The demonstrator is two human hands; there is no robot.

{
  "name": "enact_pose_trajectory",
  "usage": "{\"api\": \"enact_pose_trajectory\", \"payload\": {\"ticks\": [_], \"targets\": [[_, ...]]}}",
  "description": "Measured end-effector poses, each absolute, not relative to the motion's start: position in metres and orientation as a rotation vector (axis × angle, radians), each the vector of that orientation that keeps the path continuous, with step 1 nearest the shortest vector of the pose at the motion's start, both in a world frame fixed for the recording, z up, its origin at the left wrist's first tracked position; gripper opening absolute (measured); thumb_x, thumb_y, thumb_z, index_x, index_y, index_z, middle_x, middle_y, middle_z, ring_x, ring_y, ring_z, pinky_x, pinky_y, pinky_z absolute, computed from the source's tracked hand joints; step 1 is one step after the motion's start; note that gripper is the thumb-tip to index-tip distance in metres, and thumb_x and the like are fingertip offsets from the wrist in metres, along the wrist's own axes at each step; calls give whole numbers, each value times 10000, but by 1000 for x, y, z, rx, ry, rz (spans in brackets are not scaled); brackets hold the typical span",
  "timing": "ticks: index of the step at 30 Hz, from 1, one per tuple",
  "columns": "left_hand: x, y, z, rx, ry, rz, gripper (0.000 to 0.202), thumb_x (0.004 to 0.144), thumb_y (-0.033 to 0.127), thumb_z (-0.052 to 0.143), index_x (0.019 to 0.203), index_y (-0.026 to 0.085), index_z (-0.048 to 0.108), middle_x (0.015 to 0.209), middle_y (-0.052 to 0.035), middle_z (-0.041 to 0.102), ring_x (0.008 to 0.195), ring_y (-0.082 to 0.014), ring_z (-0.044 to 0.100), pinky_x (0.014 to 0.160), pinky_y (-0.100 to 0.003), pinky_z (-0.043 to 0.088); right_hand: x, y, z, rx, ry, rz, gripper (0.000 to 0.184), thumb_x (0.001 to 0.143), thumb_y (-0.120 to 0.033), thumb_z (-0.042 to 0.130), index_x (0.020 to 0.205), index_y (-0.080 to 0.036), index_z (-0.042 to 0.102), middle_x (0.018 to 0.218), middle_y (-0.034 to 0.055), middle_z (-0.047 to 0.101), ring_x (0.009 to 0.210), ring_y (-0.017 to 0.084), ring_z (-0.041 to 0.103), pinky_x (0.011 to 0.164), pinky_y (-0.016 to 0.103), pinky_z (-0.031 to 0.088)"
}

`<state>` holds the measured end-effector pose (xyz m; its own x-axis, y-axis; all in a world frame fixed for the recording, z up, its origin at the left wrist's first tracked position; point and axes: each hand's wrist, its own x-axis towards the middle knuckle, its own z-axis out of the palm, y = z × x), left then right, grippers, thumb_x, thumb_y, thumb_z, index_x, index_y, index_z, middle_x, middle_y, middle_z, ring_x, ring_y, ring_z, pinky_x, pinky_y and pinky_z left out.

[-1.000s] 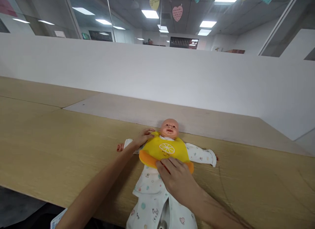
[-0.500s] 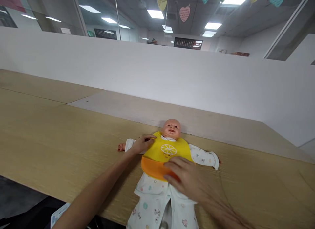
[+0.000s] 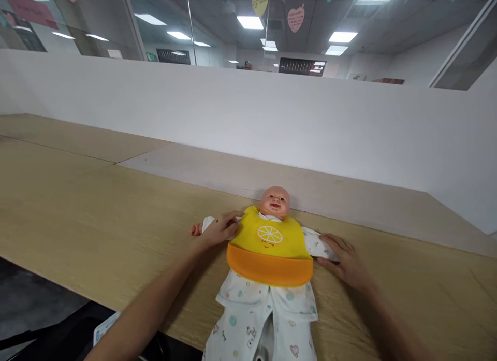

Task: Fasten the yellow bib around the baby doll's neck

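The right hand (image 3: pixel 347 265) had moved off the bib's orange pocket (image 3: pixel 269 269) to the doll's patterned sleeve (image 3: pixel 312 241), I saw from my remote post, its thumb parted from the fingers across the cloth. The left hand (image 3: pixel 220 230) lay over the other arm, fingers bent at the edge of the yellow bib (image 3: pixel 248 236); whether they pinched anything, I could not tell. The doll (image 3: pixel 275 200) lay face up on the wooden table (image 3: pixel 77 205), bib across its chest.

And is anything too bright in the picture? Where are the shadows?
In the head view, ceiling lights glare white behind the glass; in the head view too, soft shadows fall on the table beside both forearms; also in the head view, the smile on the yellow bib looks clear.
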<state>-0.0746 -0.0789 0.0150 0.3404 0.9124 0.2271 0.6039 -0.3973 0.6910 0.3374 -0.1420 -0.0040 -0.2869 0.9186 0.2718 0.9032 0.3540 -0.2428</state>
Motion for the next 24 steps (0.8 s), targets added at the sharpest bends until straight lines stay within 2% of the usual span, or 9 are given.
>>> {"api": "enact_pose_trajectory", "payload": {"ticks": [3, 6, 9, 13, 18, 24], "targets": [[-88, -78, 22, 2251, 1246, 685, 450, 736, 231, 513, 1172, 175, 610, 1033, -89, 651, 952, -208, 585, 882, -315, 442, 350, -137, -10, -1665, -2199, 75, 477, 880, -497, 408, 1257, -227, 519, 1296, 89, 538, 1175, 253, 512, 1014, 447, 433], [-101, -75, 23, 2440, 1249, 586, 558, 656, 259, 627, 1209, 196, 593, 1205, -117, 593, 1125, -268, 522, 970, -353, 407, 356, -131, -10, -1636, -2202, 152, 453, 882, -487, 415, 1250, -251, 531, 1271, 78, 567, 1165, 239, 532, 1016, 418, 451], [-108, -70, 18, 2510, 1428, 502, 587, 645, 221, 614, 1231, 195, 585, 1180, -122, 613, 1101, -280, 538, 965, -378, 408, 358, -128, -9, -1615, -2214, 179, 458, 886, -489, 411, 1251, -241, 534, 1268, 81, 572, 1170, 243, 528, 1025, 435, 440], [-108, -63, 9, 2435, 1604, 492, 543, 661, 159, 543, 1196, 221, 610, 1090, -84, 668, 1018, -245, 589, 923, -350, 427, 360, -128, -11, -1622, -2222, 167, 451, 898, -475, 400, 1250, -227, 534, 1269, 89, 567, 1173, 240, 517, 1029, 431, 428], [-102, -62, 5, 2434, 1718, 573, 469, 715, 195, 496, 1165, 194, 628, 1007, -87, 679, 968, -239, 603, 873, -341, 443, 361, -125, -15, -1635, -2220, 100, 445, 912, -452, 374, 1263, -222, 520, 1275, 98, 559, 1159, 236, 516, 1022, 425, 414], [-93, -65, 11, 2436, 1861, 597, 434, 733, 211, 481, 1134, 186, 644, 1011, -97, 682, 971, -265, 603, 867, -365, 429, 364, -119, -16, -1657, -2226, 81, 452, 917, -470, 351, 1246, -210, 520, 1277, 80, 556, 1164, 235, 500, 1020, 428, 388]]}}
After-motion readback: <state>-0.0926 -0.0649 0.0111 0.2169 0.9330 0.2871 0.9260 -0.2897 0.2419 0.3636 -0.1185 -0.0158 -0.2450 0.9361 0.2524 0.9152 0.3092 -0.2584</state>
